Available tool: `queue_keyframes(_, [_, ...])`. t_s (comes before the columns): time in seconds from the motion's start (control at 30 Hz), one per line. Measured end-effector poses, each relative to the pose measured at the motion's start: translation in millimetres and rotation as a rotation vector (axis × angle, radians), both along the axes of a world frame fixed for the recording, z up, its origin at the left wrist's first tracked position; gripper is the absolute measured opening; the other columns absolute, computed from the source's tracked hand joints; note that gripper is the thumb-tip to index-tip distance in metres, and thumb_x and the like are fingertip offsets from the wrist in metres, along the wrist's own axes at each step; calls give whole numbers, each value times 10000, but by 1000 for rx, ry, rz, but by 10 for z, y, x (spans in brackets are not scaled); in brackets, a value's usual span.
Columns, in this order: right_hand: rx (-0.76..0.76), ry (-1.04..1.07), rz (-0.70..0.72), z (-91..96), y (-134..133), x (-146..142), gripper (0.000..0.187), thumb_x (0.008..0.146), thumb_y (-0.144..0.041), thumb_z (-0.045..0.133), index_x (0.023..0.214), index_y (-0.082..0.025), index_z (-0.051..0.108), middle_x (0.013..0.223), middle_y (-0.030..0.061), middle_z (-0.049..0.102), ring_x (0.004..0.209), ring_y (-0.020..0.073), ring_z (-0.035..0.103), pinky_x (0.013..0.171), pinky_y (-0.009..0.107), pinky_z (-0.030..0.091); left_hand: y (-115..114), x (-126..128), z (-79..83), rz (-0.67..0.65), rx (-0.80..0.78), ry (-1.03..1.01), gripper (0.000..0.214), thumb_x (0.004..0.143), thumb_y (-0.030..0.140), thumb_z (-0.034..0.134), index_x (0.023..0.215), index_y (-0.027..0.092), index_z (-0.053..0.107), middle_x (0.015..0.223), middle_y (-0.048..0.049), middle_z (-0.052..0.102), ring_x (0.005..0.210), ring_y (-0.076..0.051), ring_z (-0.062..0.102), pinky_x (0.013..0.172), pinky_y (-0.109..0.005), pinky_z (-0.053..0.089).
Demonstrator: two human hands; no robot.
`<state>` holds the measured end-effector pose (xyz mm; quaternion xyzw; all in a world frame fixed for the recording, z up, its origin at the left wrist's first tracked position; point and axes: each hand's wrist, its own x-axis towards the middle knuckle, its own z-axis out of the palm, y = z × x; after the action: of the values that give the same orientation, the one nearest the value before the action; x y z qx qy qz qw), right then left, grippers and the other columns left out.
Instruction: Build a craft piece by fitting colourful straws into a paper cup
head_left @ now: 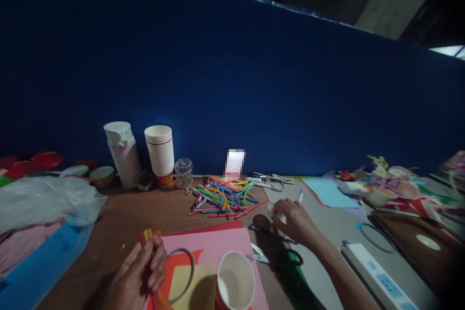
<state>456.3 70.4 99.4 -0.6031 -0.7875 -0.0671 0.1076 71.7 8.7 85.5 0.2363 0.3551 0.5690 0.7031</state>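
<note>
- Left hand (140, 269), lower left of the frame: fingers curled around a bundle of coloured strips (147, 236), pink, yellow and orange; the thumb presses them against the fingers, apparently to stop them from fanning apart
- Right hand (290, 215), right of centre: palm down, fingers bent over a small clear item (271, 207), too blurred to name; whether they grip it, cannot tell
- White paper cup (236, 278), bottom centre: mouth upward on the pink sheet (191, 240), between the two forearms, seemingly for reach from either side
- Grey ring (192, 271), possibly a tape roll: beside the left hand, over the yellow sheet (205, 276)
- Scissors (295, 256), lower right of centre: blades toward the cup, handle loops toward the right forearm, a placing that would suit the right hand
- Coloured sticks (225, 198), centre: loosely heaped, likely so that single ones pull out easily
- Stacked paper cups (160, 152), left of centre: nested upright by the blue partition (232, 82), presumably to save room
- Power strip (378, 276), lower right: lying slantwise, sockets upward, well apart from both hands
</note>
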Motion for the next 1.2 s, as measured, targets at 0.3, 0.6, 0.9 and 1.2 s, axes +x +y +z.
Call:
queue_keyframes(0.3, [155,194,60,210,-873,-322,66,763,-218,510,808,-209,557,800,40,605,765,192,510,696,306,323,-182,118,259,-30,86,123,269,785,431,548,751,177,467,524,75,322,380,-22,239,336,-138,200])
queue_keyframes(0.6, [143,74,-11,-83,-1290,-427,91,785,-243,505,729,-211,569,736,39,602,743,192,519,690,308,301,-357,178,364,-24,196,187,269,783,419,560,754,168,469,526,87,345,359,-8,258,330,-114,203])
queue_keyframes(0.9, [41,-22,20,-356,-1361,-539,73,756,-241,537,733,-210,600,765,54,603,781,211,529,687,325,328,-348,281,403,-35,189,135,304,735,427,611,750,162,463,497,95,361,331,-1,268,319,-101,193])
queue_keyframes(1.2, [-40,279,249,-53,-1290,-786,713,743,-487,576,1337,-191,315,1324,135,412,1198,280,395,935,402,372,-265,209,420,-40,191,138,287,758,427,585,753,171,457,491,95,359,335,-8,268,321,-111,198])
